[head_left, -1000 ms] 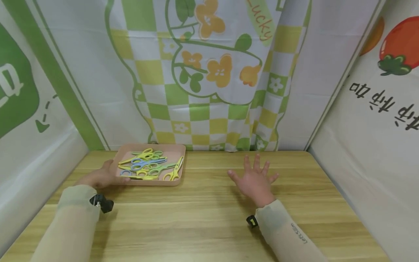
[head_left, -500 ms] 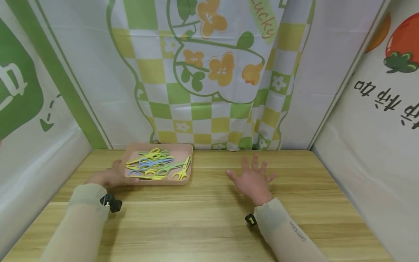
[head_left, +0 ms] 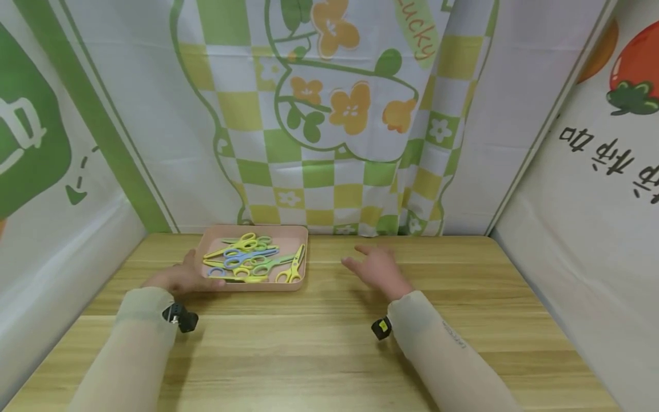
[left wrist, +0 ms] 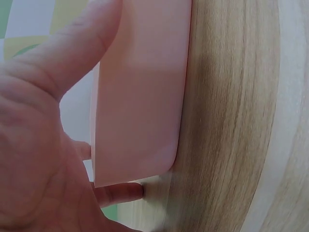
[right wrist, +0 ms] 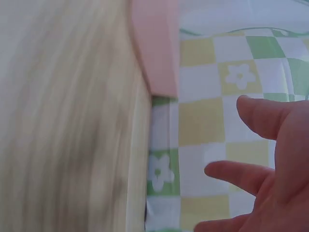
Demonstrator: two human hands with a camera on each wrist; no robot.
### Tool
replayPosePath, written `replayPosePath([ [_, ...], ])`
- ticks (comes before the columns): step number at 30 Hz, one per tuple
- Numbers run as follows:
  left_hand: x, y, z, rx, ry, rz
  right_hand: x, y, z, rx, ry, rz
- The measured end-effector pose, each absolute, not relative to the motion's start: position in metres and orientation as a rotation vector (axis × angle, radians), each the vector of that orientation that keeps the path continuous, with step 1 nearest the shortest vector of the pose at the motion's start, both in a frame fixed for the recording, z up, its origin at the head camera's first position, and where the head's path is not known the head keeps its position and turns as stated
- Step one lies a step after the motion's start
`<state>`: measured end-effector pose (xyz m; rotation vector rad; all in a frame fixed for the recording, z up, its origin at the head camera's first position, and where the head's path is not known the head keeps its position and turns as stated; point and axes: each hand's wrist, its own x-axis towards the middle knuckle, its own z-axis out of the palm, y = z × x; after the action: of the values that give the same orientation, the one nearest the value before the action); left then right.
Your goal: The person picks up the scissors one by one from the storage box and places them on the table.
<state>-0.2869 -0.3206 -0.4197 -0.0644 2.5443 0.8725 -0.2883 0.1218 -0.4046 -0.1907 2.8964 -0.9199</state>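
A pale pink tray (head_left: 254, 286) stands at the back left of the wooden table, with several scissors (head_left: 250, 256) in yellow, blue and green lying in it. My left hand (head_left: 181, 278) grips its near left corner: the thumb lies along the front wall and the other fingers reach round the left side. In the left wrist view the tray's outer wall (left wrist: 140, 96) fills the middle beside the thumb. Over the table to the right of the tray is my right hand (head_left: 380, 271), holding nothing, its thumb and fingers spread apart in the right wrist view.
The wooden table (head_left: 309, 349) runs back to a checked green and yellow curtain (head_left: 329, 183) right behind the tray. Printed white cloths hang along both sides, one with a tomato (head_left: 635, 77).
The tray has slid a little to the right with my left hand on it. My right hand has turned and moved left, towards the tray; its fingers were spread wide before.
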Motion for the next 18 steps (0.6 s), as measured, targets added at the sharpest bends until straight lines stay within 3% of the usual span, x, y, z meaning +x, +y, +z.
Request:
replayPosePath([
  [5, -0.300, -0.333, -0.436, -0.084, 2.518, 0.872, -0.302, 0.096, -0.394, -0.209, 2.642, -1.241],
  [18, -0.289, -0.321, -0.415, -0.057, 2.513, 0.820, -0.320, 0.026, -0.398, -0.114, 2.587, -1.148],
])
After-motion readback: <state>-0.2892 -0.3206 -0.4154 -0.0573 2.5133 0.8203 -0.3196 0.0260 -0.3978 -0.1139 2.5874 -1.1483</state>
